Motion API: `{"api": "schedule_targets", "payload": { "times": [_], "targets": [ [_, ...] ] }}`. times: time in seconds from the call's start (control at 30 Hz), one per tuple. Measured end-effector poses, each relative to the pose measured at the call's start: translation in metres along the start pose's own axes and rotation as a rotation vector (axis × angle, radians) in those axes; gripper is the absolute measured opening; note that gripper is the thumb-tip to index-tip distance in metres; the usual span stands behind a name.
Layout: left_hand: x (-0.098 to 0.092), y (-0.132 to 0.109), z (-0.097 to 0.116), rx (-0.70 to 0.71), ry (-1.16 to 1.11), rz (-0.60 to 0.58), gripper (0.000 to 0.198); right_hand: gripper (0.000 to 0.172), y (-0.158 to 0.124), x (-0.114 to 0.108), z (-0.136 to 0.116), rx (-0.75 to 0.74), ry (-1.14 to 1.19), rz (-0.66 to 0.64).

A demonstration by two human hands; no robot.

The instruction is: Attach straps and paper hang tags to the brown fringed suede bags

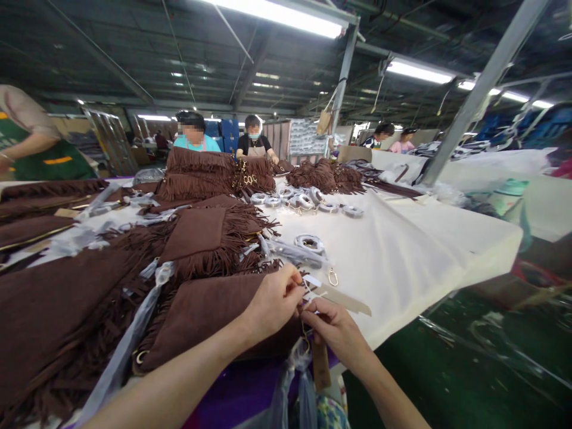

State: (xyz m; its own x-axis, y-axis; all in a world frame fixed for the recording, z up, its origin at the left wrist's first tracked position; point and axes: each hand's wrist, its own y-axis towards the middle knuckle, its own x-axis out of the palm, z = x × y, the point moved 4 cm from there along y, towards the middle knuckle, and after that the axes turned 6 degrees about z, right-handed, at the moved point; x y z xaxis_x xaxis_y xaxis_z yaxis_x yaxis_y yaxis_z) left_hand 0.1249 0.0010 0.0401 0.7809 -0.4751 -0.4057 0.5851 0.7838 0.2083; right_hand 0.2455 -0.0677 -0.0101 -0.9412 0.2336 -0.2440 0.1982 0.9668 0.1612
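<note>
My left hand [277, 298] is closed in a pinch above the right end of a dark brown suede bag [218, 307]. Beside it, my right hand [335, 328] pinches too, fingertips almost touching the left ones. A thin white string [313, 294] shows between the fingertips; the exact grip of each hand is partly hidden. Below the right hand hangs a brown paper tag [320, 364]. A gold clasp with a plastic-wrapped strap [300, 357] hangs at the bag's end, over the table edge.
Fringed brown bags [196, 232] lie to the left, with a stack [196, 173] behind. Wrapped coiled straps [309, 243], a gold clasp [333, 277] and a flat card strip [348, 301] rest on the white table [402, 256]. Co-workers stand across it; a metal post [482, 95] rises right.
</note>
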Motion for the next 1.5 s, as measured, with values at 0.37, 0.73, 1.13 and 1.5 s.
{"api": "schedule_targets", "payload": {
  "times": [0.37,0.73,1.13,1.5],
  "targets": [
    [0.009,-0.008,-0.02,-0.136,-0.014,-0.099,0.013,0.029,-0.003,0.0,0.001,-0.084,-0.1,0.051],
    [0.011,-0.008,-0.031,-0.168,0.046,-0.06,0.014,0.034,-0.011,-0.004,0.027,0.08,0.02,0.1],
    [0.014,-0.003,-0.033,-0.482,-0.889,-0.239,0.022,0.023,-0.022,-0.012,-0.007,0.074,0.395,-0.222],
    [0.014,-0.004,-0.045,-0.536,-0.944,-0.216,0.019,0.052,-0.042,-0.017,0.003,0.189,0.704,-0.189]
  ]
}}
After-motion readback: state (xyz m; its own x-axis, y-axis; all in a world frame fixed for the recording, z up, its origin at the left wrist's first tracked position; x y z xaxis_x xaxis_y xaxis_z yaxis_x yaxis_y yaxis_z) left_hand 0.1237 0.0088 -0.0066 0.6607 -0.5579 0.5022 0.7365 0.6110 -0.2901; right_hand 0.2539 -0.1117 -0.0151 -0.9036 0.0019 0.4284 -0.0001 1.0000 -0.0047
